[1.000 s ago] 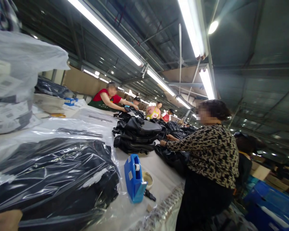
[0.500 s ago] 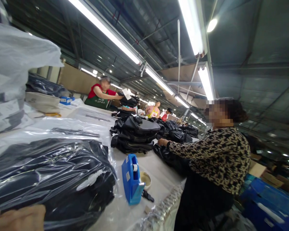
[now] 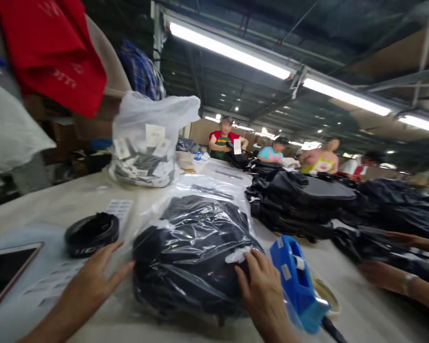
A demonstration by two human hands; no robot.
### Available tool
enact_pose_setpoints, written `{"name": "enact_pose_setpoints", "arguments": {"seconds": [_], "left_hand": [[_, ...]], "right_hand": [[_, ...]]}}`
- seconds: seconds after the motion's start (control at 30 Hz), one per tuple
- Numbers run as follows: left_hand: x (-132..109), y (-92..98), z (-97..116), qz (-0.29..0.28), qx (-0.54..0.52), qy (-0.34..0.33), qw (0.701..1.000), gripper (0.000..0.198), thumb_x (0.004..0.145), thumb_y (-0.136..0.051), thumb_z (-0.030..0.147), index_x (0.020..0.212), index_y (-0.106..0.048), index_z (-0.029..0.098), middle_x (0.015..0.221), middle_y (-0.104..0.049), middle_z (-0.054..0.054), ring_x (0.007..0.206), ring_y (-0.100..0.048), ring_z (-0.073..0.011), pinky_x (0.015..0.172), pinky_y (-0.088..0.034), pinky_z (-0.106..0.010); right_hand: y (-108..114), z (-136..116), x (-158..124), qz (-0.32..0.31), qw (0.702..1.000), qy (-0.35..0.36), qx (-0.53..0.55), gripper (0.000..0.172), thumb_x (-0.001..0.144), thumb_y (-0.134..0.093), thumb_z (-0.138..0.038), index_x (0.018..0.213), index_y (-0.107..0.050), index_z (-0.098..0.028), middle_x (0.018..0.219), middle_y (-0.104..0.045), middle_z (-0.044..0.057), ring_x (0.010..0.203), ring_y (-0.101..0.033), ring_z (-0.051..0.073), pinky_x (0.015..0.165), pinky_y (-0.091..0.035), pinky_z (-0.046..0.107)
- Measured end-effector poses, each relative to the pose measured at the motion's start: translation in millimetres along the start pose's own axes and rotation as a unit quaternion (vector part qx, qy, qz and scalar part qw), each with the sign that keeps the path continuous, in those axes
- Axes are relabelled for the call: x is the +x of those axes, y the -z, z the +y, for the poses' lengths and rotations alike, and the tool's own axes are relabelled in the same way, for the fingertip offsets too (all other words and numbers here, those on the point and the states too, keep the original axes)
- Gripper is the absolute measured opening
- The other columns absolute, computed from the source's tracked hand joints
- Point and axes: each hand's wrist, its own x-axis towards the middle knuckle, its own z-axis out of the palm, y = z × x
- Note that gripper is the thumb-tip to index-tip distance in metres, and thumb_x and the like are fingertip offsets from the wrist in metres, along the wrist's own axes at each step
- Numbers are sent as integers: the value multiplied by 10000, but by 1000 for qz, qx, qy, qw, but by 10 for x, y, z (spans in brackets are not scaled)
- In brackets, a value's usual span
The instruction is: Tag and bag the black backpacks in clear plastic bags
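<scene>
A black bag [image 3: 193, 257] lies on the table in front of me, sealed in shiny clear plastic. My left hand [image 3: 89, 281] is at its left side, thumb and fingers spread, fingertips at the plastic's edge. On the right side of the packed bag rests my right hand [image 3: 264, 286], thumb apart from slightly bent fingers, beside a white patch [image 3: 237, 255] on the plastic. Neither hand is closed around anything that I can see. A blue tape dispenser [image 3: 296, 281] stands just right of my right hand.
To the left are a black roll [image 3: 92, 233], label sheets [image 3: 50, 286] and a phone [image 3: 9, 271]. A plastic sack of tags [image 3: 143, 157] stands behind. Black bags [image 3: 300, 200] are stacked at the right, where a co-worker's hands [image 3: 386, 276] reach in. Other people work farther back.
My view has swung left and down, so the packed bag is now central. Both my hands show at its sides; before, only part of one hand showed at the lower left.
</scene>
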Motion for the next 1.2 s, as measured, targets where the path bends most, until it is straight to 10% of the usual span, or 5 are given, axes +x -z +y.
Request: {"name": "enact_pose_setpoints", "arguments": {"seconds": [0.33, 0.67, 0.93, 1.07, 1.2], "left_hand": [[354, -334, 607, -36, 76, -82, 993, 691, 820, -341, 532, 1334, -411, 77, 1422, -376, -157, 1334, -313, -284, 1107, -244, -445], [230, -598, 441, -158, 139, -65, 975, 591, 893, -353, 391, 1444, -248, 204, 1503, -215, -62, 1388, -188, -228, 1114, -166, -476], [340, -205, 681, -133, 36, -38, 990, 644, 808, -420, 479, 1370, -403, 165, 1449, -343, -109, 1356, -256, -314, 1102, -184, -517], [-41, 147, 790, -38, -130, -11, 991, 540, 709, -548, 518, 1110, -615, 162, 1153, -619, -116, 1111, -520, -317, 973, -398, -405], [-776, 60, 711, -207, -380, 210, 877, 266, 599, -788, 357, 711, -653, 157, 625, -619, -50, 623, -592, -195, 537, -449, -227]], "right_hand": [[-284, 273, 150, -71, 992, -42, -91, 600, 923, -200, -525, 1232, -534, -135, 1246, -541, 155, 1154, -499, 306, 918, -434, 448], [-778, 330, -297, -113, 992, 11, -53, 618, 931, -239, -498, 1309, -475, -69, 1333, -473, 187, 1318, -320, 332, 1017, -360, 493], [-697, 446, -99, -164, 985, -54, 4, 629, 907, -236, -535, 1336, -448, -127, 1355, -464, 150, 1272, -404, 307, 975, -410, 497], [-261, 261, 5, -56, 998, 0, -41, 644, 903, -237, -561, 1341, -429, -128, 1405, -400, 160, 1322, -315, 343, 1002, -317, 588], [23, -155, -156, -11, 975, 221, 5, 553, 845, -482, -412, 1319, -442, -130, 1375, -457, 109, 1328, -315, 254, 1126, -144, 454]]}}
